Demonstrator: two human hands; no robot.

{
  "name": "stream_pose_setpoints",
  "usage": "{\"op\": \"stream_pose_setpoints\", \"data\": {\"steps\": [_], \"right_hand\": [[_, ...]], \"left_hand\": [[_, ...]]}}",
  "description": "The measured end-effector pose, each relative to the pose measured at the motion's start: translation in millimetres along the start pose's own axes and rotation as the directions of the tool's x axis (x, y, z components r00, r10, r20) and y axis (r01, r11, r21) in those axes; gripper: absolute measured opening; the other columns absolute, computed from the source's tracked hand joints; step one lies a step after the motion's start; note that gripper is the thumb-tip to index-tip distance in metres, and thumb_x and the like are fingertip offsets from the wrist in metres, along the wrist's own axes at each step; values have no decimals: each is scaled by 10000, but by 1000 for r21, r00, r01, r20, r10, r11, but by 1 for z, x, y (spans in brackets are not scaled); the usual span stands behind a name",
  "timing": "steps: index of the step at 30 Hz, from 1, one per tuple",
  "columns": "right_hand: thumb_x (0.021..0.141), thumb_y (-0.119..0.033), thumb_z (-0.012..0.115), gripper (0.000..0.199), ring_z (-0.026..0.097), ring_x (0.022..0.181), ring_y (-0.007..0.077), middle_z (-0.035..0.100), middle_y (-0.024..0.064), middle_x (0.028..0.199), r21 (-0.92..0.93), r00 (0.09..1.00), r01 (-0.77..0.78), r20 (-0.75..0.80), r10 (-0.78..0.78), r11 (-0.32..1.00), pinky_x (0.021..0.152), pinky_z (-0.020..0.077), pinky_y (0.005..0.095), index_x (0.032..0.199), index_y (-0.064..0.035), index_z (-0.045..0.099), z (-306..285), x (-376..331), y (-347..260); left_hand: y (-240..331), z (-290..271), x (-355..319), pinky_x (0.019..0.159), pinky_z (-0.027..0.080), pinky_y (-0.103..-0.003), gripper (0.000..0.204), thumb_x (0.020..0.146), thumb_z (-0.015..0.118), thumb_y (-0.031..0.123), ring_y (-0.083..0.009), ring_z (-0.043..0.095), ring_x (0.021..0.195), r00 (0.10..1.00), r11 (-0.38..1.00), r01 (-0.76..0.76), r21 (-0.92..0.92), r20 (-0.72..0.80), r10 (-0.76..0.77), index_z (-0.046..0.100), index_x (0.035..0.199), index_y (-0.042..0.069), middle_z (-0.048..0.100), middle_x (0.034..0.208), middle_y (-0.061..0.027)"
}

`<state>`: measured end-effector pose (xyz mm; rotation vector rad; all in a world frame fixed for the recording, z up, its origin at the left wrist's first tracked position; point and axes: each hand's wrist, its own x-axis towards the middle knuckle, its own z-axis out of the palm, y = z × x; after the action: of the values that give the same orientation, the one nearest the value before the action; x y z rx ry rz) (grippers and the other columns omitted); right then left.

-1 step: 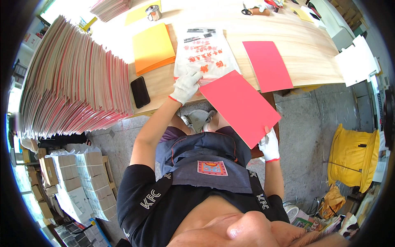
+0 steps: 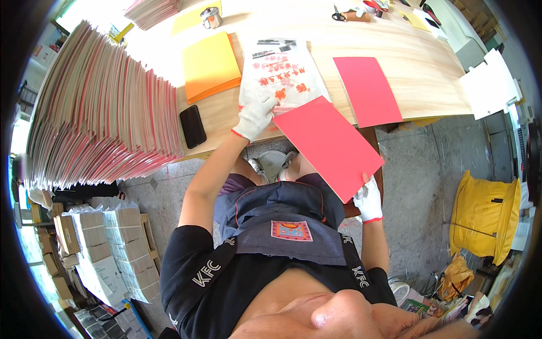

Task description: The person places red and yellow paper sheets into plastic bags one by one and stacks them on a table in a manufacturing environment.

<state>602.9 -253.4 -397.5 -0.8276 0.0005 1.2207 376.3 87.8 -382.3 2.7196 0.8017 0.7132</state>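
Right hand [image 2: 369,200], white glove: closed in a pinch on the red sheet [image 2: 330,148] at its lower right end, thumb tip on the top face. Sheet is held at a slant in front of the person, lower end out past the table edge, upper left corner over the bottom of a printed clear bag [image 2: 282,73].

Left hand [image 2: 257,117], also gloved: fingers partly curled, at the bag's lower left, just beside the sheet's upper left corner. Can't tell if it grips anything.

On the wood table [image 2: 435,85]: 2nd red sheet [image 2: 368,92] lies flat right of the bag; orange stack [image 2: 210,65] left of it; black phone [image 2: 192,126] between left hand and a tall paper pile [image 2: 101,113]. Metal cup [image 2: 212,18] and scissors [image 2: 338,16] at the far side. Yellow sack [image 2: 485,217] off to the right, below table level.
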Motion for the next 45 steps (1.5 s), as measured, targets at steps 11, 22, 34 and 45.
{"op": "stream_pose_setpoints", "data": {"steps": [11,22,34,45], "right_hand": [[923,-79,575,419,632,894,120,600,43,1149,81,999,25,20,-27,996,649,555,232,1323,-76,449,17,3,18],[930,-55,548,393,653,844,139,601,71,1139,90,1000,0,-13,2,996,558,560,240,1309,-75,448,33,-19,18],[929,-66,553,358,600,978,143,593,52,1145,-122,996,87,-21,-90,989,684,524,261,1279,-60,479,62,-38,56],[963,-97,500,333,655,685,209,615,115,1039,-294,993,-102,-81,82,950,574,560,313,1285,-48,429,52,-29,106]], "left_hand": [[-1,-14,4,704,516,-343,422,735,504,-83,-245,618,756,997,972,67,-226,63,-54,612,1105,88,615,909,-100],[16,9,-46,651,520,-336,450,698,585,-114,-234,622,721,913,974,-61,-219,-407,-34,604,1097,92,621,989,-97],[111,96,-45,723,538,-308,341,908,561,46,-175,591,997,564,-407,67,-911,371,-737,511,1244,79,571,1162,-98],[116,122,-73,742,546,-319,274,949,520,159,-184,608,955,502,-534,302,-790,608,-615,536,1208,70,600,1106,-74]]}}
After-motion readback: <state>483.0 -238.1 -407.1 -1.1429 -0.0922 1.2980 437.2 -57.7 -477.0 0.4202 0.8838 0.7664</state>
